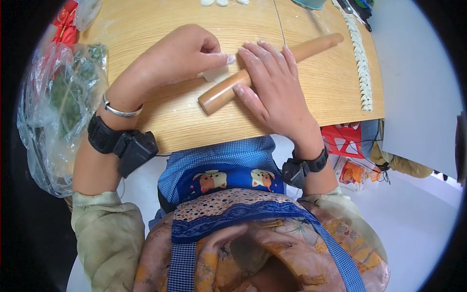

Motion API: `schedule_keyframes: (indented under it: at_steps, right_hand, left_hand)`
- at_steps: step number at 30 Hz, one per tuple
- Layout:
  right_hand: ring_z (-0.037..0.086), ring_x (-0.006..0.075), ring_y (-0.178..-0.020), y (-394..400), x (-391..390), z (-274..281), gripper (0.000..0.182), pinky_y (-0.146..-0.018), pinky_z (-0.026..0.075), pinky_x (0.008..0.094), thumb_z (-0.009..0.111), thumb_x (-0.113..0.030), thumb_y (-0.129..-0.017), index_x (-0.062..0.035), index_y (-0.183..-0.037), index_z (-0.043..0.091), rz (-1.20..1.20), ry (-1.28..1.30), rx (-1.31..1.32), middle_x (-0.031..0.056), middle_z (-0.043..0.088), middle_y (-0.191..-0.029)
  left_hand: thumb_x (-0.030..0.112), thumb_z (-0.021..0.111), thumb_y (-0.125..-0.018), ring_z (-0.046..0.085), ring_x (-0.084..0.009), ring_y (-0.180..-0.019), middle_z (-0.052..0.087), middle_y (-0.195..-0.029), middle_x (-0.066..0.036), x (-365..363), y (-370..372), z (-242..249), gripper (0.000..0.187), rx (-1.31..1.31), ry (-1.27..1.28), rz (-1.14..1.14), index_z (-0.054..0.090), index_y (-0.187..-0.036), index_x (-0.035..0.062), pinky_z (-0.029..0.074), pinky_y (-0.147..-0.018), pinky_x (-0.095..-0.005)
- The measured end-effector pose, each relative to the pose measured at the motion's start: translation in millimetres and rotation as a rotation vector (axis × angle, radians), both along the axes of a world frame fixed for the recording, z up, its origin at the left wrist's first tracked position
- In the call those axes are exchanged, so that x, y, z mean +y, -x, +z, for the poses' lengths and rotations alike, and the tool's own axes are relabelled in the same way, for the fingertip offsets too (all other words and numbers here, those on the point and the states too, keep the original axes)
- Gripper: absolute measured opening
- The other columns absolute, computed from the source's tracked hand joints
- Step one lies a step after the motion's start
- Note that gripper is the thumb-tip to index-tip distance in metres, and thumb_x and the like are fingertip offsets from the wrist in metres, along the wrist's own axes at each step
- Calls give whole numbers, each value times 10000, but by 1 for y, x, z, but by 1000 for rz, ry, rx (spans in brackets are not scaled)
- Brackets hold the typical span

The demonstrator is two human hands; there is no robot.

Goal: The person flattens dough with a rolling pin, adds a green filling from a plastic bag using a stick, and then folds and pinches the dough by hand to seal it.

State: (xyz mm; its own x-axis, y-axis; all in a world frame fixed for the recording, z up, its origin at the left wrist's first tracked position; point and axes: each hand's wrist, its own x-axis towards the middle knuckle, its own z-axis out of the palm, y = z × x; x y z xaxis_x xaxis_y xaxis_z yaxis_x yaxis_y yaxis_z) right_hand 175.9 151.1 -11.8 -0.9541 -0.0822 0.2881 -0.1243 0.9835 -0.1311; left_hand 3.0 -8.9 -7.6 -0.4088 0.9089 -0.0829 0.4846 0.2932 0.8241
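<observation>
My right hand [272,80] lies across a wooden rolling pin [219,97], fingers stretched over it and thumb along its near side. The pin rests slantwise on the wooden table. Beside its left part is a small, flat dough piece [217,74], partly covered by my left hand and the pin. My left hand [192,53] is closed at the dough's far left edge, fingers curled under and thumb pointing toward the pin. The fingertips on the dough are hidden. White flour marks both hands' fingertips.
A long row of white dough pieces [361,63] lines the table's right side. More dough rounds [221,2] lie at the far edge, with a teal container [309,4] to their right. A clear plastic bag with green contents [68,102] sits at left. A thin cord [279,22] crosses the table.
</observation>
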Motion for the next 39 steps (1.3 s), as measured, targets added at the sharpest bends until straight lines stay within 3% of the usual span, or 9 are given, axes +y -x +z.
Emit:
schedule_keyframes:
  at_steps: [5,9,17,20,21,23,27,32,39]
  right_hand:
    - [435,387,-1359,40,-1,-10,557,-1158,259,566,500,-409,-975,21,-1325,548,-18,-22,59,201,548,-1381]
    - [436,403,-1355,59,-2,-16,554,-1148,279,567,496,-397,-973,23,-1331,551,-39,-47,138,212,549,-1379]
    - [381,402,-1388,-1,-1,-3,574,-1178,215,562,530,-398,-964,1,-1375,503,-35,-1,9,210,489,-1425]
    - [355,401,-1407,-21,-2,-1,594,-1190,185,563,535,-408,-964,-9,-1401,480,-59,7,-35,208,459,-1453]
    - [346,401,-1414,-25,-3,-1,605,-1194,175,564,534,-414,-965,-11,-1412,471,-72,15,-48,208,448,-1463]
    - [344,398,-1417,-29,-2,-1,611,-1195,170,565,533,-417,-965,-10,-1416,467,-82,17,-52,209,447,-1465]
    - [346,392,-1417,-27,-3,1,607,-1197,160,567,536,-416,-964,-8,-1409,475,-84,31,-61,206,452,-1460]
    - [360,384,-1406,-17,-3,-1,577,-1196,159,567,551,-408,-955,-11,-1371,507,-76,26,-43,193,480,-1421]
    - [371,377,-1397,-17,-3,-2,555,-1194,161,567,568,-401,-944,-18,-1343,527,-78,35,-27,182,496,-1395]
  left_hand:
    - [423,467,-1031,485,-108,-494,509,-545,-23,1,0,-6,557,-156,-53,74,620,-725,-16,390,-490,-277]
    - [445,427,-1046,478,-119,-488,511,-548,-26,-1,0,-1,594,-95,-91,92,616,-728,-19,386,-481,-280]
    - [137,653,-895,487,-71,-548,574,-645,-13,-2,1,-15,204,41,-170,-43,611,-786,-30,411,-516,-272]
    - [79,656,-865,498,-70,-568,587,-675,-7,-1,3,-10,127,13,-128,-64,615,-819,-32,422,-531,-256]
    - [79,656,-865,498,-70,-568,587,-675,-7,-1,2,-6,127,15,-129,-69,615,-819,-32,422,-531,-256]
    - [72,642,-853,517,-76,-603,589,-688,1,-3,1,2,101,-360,-11,-59,625,-829,-24,437,-567,-239]
    - [62,629,-847,525,-83,-622,589,-695,7,-3,2,-2,83,-342,36,-26,632,-835,-20,441,-584,-238]
    - [87,661,-857,506,-53,-653,566,-699,22,-4,5,-4,103,110,-99,-149,630,-848,-11,432,-587,-235]
    - [101,654,-885,497,-47,-668,555,-703,24,-2,2,-6,119,-258,-197,-20,620,-845,-6,419,-601,-227]
